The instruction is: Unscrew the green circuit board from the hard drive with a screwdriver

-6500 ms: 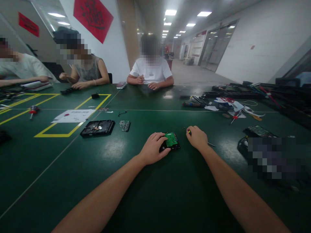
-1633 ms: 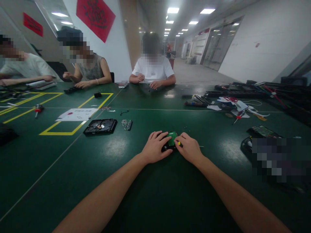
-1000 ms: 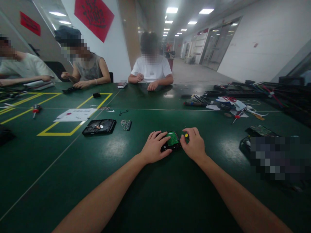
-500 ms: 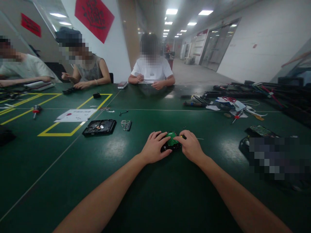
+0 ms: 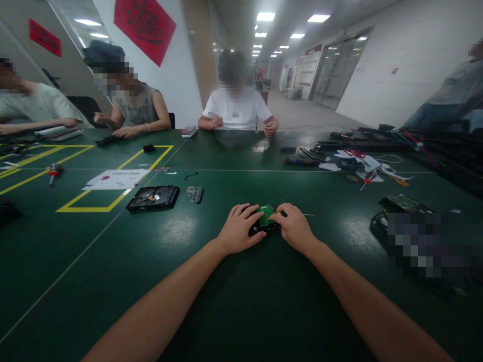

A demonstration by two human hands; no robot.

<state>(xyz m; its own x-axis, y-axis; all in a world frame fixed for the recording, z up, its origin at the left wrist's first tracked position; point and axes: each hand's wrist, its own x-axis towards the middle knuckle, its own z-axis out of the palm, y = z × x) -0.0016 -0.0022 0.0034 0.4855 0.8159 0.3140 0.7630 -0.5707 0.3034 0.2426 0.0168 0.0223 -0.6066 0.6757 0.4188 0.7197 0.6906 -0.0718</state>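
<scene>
A small black hard drive (image 5: 257, 229) with a green circuit board (image 5: 265, 215) on top lies on the green table in front of me. My left hand (image 5: 241, 226) grips it from the left, fingertips on the board and thumb along the near edge. At its right side, my right hand (image 5: 294, 223) is closed, its index finger and thumb touching the board's edge. A thin screwdriver (image 5: 308, 215) is held in that hand, its shaft poking out to the right; a bit of yellow shows between the fingers. Tiny dark pieces, perhaps screws, lie just beyond my right hand.
Left of my hands are a loose circuit board (image 5: 195, 194), a larger black drive casing (image 5: 153, 198) and a paper sheet (image 5: 115, 179). Red-handled screwdrivers lie at left (image 5: 54, 172) and right (image 5: 368, 180). Cables and electronics crowd the right. Several people are across the table.
My hands stay at the drive with almost no shift. The person opposite has moved a hand outward, and another person has come into view at the right edge.
</scene>
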